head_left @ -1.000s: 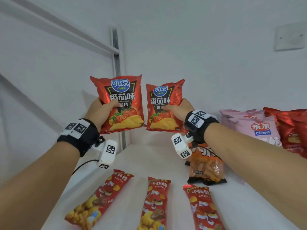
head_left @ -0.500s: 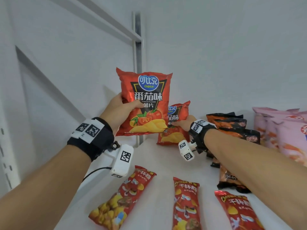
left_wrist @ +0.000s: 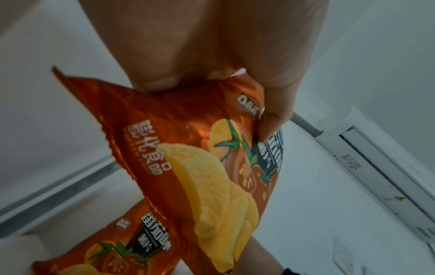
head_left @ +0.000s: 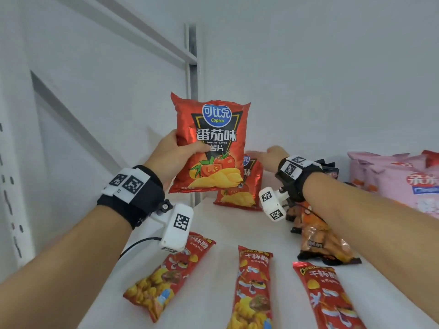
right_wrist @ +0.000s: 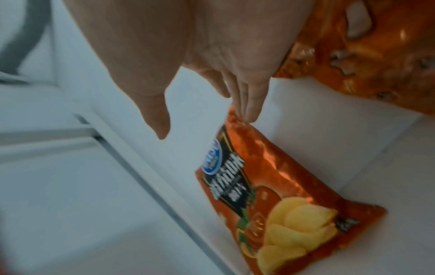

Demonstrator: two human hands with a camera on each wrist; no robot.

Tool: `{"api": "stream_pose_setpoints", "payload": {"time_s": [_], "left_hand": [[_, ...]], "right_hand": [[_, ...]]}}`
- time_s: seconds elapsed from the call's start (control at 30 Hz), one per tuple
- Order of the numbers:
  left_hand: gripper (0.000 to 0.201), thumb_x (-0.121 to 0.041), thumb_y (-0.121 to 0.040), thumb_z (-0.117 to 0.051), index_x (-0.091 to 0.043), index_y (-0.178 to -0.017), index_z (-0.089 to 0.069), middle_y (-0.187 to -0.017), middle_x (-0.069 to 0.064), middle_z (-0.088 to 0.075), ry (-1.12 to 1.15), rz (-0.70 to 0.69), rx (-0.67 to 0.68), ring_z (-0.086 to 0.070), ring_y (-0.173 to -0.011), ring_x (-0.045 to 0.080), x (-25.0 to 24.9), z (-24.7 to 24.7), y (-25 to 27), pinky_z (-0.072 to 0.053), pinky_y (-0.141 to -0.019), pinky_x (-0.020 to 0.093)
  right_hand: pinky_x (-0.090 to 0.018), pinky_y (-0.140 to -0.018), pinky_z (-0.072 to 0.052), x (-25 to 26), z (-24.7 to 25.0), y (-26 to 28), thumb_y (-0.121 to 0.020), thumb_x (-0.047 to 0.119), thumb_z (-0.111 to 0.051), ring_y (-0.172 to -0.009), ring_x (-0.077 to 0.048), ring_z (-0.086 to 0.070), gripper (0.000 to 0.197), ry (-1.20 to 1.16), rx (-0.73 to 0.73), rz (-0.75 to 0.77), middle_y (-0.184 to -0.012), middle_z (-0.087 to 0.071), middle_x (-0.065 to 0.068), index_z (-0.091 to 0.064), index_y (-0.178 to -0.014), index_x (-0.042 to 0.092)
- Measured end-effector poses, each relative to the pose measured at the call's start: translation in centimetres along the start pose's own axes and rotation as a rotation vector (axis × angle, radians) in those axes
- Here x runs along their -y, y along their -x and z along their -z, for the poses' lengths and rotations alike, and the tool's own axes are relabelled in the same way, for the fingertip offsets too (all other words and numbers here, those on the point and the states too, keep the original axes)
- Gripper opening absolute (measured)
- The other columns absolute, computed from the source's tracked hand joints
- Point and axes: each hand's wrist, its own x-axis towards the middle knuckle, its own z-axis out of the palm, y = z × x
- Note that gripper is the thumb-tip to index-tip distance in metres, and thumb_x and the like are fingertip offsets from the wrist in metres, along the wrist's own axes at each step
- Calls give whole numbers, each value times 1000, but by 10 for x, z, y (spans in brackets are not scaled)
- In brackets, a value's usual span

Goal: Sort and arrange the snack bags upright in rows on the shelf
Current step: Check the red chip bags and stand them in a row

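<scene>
My left hand [head_left: 177,154] grips a red tomato chip bag [head_left: 210,143] upright in the air above the shelf's back left; the thumb lies across its front [left_wrist: 204,167]. A second red tomato chip bag [head_left: 244,193] stands against the back wall, partly hidden behind the first. My right hand [head_left: 266,154] is open, its straight fingertips [right_wrist: 249,111] touching the top edge of that standing bag [right_wrist: 270,189]. Three long red snack packs [head_left: 253,288] lie flat at the shelf's front.
The white shelf [head_left: 221,224] has a grey upright post [head_left: 192,67] in its back left corner. Orange and black snack bags [head_left: 320,241] lie under my right forearm. Pink bags [head_left: 392,181] stand at the right.
My right hand has set its chip bag down against the back wall and opened, with only the fingertips on its top. The left hand still holds its bag up.
</scene>
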Motion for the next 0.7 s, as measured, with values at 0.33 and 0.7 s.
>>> {"api": "stream_pose_setpoints", "payload": {"time_s": [0.33, 0.7], "left_hand": [[80, -35, -65, -92, -15, -135, -58, -117, 5, -78, 151, -85, 137, -77, -102, 29, -63, -134, 68, -63, -82, 38], [85, -59, -57, -94, -23, -124, -55, -100, -1, -81, 115, -3, 203, -80, -88, 19, -89, -345, 158, -63, -74, 37]], "right_hand": [[-32, -78, -61, -10, 158, 165, -90, 71, -59, -87, -19, -74, 61, -641, 238, 169, -98, -77, -3, -72, -110, 16], [-45, -99, -59, -123, 342, 275, -60, 59, -88, -99, -20, -78, 68, -376, -56, 258, -107, -81, 2, -74, -115, 21]]}}
